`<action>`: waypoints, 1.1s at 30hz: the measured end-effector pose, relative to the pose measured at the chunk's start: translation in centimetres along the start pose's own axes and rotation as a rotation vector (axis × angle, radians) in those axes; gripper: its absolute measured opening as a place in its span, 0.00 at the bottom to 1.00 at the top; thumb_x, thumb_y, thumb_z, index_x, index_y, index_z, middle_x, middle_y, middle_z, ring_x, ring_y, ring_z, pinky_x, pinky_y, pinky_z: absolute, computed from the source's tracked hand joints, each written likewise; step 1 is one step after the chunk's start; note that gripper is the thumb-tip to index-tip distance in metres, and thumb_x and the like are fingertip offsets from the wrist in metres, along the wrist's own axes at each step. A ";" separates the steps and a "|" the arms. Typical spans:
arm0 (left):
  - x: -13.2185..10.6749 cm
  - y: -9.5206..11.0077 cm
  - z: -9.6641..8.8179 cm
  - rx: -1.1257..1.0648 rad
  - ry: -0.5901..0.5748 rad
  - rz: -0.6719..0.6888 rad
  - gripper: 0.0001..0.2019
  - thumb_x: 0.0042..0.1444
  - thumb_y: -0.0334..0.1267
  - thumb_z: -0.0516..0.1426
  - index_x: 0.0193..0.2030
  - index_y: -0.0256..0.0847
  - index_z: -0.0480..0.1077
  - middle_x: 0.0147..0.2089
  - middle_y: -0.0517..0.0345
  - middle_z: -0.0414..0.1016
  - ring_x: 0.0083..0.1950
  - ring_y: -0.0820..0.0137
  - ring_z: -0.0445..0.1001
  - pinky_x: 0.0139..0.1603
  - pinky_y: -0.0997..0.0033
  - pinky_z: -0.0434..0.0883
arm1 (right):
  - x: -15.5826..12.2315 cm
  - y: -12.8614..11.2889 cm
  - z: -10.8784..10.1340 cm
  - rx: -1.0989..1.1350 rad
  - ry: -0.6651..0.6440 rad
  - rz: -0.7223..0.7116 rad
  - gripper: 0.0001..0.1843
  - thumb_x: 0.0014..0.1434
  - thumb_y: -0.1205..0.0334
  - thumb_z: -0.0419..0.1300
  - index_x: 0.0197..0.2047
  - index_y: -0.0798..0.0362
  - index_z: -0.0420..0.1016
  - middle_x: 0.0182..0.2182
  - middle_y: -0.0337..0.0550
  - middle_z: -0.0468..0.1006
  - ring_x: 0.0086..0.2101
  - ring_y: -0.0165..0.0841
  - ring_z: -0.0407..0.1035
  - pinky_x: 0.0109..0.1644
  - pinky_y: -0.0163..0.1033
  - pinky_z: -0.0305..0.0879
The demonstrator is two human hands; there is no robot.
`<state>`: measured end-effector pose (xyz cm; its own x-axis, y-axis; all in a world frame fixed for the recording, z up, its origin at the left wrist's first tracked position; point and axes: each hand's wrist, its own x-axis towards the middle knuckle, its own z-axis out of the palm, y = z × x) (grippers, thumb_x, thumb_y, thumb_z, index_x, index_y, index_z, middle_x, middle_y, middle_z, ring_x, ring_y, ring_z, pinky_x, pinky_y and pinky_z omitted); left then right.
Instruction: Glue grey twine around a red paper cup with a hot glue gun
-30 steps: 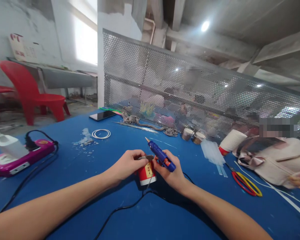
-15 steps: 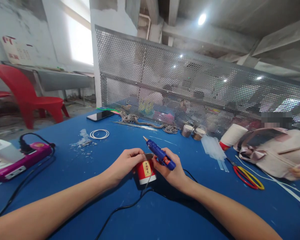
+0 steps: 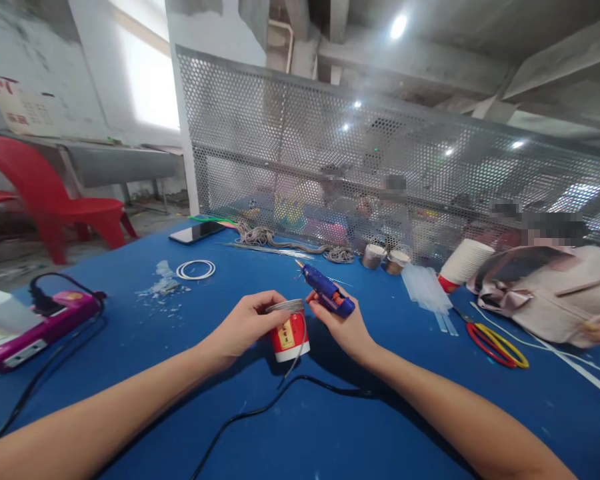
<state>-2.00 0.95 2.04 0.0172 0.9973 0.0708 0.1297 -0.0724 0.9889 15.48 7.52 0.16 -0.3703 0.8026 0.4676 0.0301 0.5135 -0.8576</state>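
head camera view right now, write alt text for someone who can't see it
A person's left hand grips a red paper cup with gray cord around its upper end; the right hand holds a blue hot glue gun. Scissors and a stack of paper cups are to the right on the blue table.

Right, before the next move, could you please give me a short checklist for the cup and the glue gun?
1. Cup held: ok; the left hand grips the red cup near its rim.
2. Glue gun held: ok; the right hand has the blue glue gun.
3. Nozzle clear of fingers: ok; it points up and away from both hands.
4. Loose cord end secured: not ok; the gray cord lies along the rim, but its end hangs down the cup's side.
5. Glue hot: cannot tell; nothing visible shows it.
6. Scissors nearby: ok; the red-and-yellow scissors lie on the table to the right.
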 end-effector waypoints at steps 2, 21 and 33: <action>-0.1 0.0 -0.1 -0.004 -0.012 0.009 0.10 0.45 0.43 0.59 0.25 0.37 0.69 0.21 0.64 0.65 0.24 0.75 0.59 0.25 0.74 0.56 | 0.1 0.0 0.0 0.046 -0.008 0.075 0.07 0.50 0.62 0.59 0.34 0.54 0.72 0.29 0.40 0.75 0.24 0.28 0.66 0.30 0.34 0.65; 0.2 -0.5 -0.7 0.467 0.070 0.266 0.14 0.46 0.33 0.52 0.38 0.41 0.75 0.37 0.56 0.77 0.36 0.67 0.71 0.34 0.71 0.67 | 0.0 0.8 0.2 0.049 -0.103 -0.049 0.11 0.50 0.63 0.60 0.38 0.53 0.68 0.32 0.40 0.74 0.29 0.29 0.69 0.36 0.35 0.69; 0.3 -0.8 -0.3 0.448 0.177 0.217 0.06 0.46 0.38 0.55 0.30 0.41 0.71 0.30 0.59 0.72 0.32 0.69 0.69 0.35 0.69 0.67 | -0.6 0.5 0.5 -0.030 0.026 -0.149 0.10 0.54 0.62 0.60 0.40 0.52 0.67 0.33 0.41 0.74 0.29 0.29 0.68 0.36 0.35 0.69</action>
<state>-2.36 1.30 1.29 -0.0719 0.9422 0.3273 0.5539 -0.2352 0.7987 15.27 7.16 -0.61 -0.3482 0.7242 0.5953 0.0040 0.6362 -0.7715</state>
